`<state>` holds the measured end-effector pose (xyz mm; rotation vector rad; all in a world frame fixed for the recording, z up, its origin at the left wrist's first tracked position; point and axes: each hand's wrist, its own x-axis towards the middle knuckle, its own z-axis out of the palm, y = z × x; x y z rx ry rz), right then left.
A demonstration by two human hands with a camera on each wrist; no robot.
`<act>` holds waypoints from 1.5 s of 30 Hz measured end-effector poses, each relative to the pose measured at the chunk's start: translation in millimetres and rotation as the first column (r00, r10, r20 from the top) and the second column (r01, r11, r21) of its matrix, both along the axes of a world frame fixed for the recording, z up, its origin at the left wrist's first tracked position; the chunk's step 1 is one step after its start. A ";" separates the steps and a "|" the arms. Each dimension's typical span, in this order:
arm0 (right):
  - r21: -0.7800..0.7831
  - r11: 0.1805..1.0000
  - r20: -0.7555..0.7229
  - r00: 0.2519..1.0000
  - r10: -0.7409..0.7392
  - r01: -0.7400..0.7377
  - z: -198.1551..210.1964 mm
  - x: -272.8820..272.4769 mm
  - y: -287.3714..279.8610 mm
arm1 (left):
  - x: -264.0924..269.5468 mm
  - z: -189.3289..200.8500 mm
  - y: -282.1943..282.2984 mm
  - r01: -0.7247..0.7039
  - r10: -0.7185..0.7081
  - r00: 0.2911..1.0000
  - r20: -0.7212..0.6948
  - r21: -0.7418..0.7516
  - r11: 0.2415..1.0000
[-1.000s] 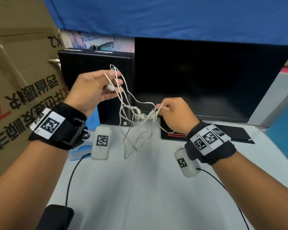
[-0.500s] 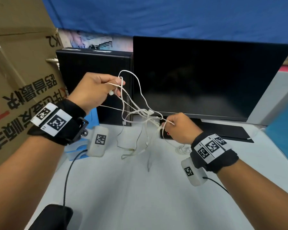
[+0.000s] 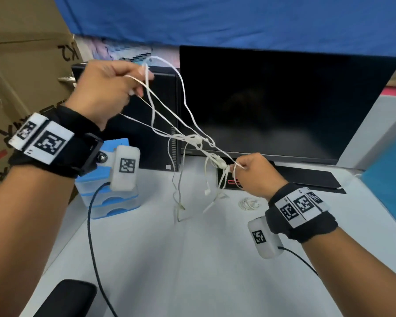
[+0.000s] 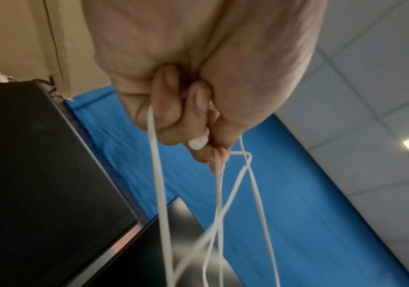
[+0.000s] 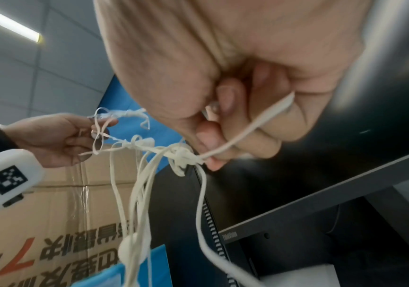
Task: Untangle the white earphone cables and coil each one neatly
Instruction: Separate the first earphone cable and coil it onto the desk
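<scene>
The left hand (image 3: 105, 92) and right hand (image 3: 256, 173), both pinching thin white earphone cables (image 3: 167, 124), have drawn further apart (knot (image 3: 218, 162) tightening, likely unhelpful).

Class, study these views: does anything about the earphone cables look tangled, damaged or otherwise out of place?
Yes. The white cables stretched between the left hand and right hand bunch into a tight knot beside the right fingers. One small coil lies on the table. No damage shows.
</scene>
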<state>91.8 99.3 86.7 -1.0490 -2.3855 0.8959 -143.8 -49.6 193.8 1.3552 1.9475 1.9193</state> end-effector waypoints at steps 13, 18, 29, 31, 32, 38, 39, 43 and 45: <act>-0.217 0.882 0.132 0.882 0.452 -0.419 -7.6 -8.8 -26.0 | 44.0 -21.8 17.3 0.272 -0.261 0.957 0.124 -0.086 0.958; -0.224 0.955 -0.282 0.951 0.126 -0.193 -2.2 -22.6 -31.1 | 51.6 -18.7 17.9 0.322 -0.312 0.943 0.116 -0.075 0.944; -0.455 0.863 -0.363 0.931 0.043 -0.218 -10.1 -35.4 -67.1 | 67.3 -16.2 16.3 0.269 -0.266 0.961 0.077 -0.032 0.962; -0.441 0.873 -0.374 0.927 0.033 -0.210 -13.6 -35.5 -67.9 | 68.7 -15.9 14.5 0.280 -0.277 0.957 0.090 -0.020 0.960; -0.433 0.878 -0.387 0.922 0.023 -0.204 -16.1 -35.2 -67.7 | 69.0 -16.4 13.1 0.282 -0.280 0.955 0.095 -0.014 0.959; -0.440 0.877 -0.448 0.893 -0.026 -0.195 -35.9 -27.0 -64.0 | 57.8 -51.6 7.6 0.264 -0.256 0.956 0.140 -0.040 0.964; -0.444 0.876 -0.450 0.892 -0.035 -0.190 -39.6 -25.4 -63.3 | 55.9 -62.2 7.2 0.259 -0.248 0.957 0.150 -0.059 0.964; -0.483 0.859 -0.463 0.882 -0.085 -0.171 -49.8 -18.7 -59.9 | 56.0 -105.0 7.1 0.198 -0.172 0.974 0.146 -0.192 0.961; -0.494 0.853 -0.471 0.876 -0.102 -0.166 -52.3 -14.8 -58.0 | 59.0 -122.7 7.0 0.254 -0.201 0.956 0.212 -0.267 0.930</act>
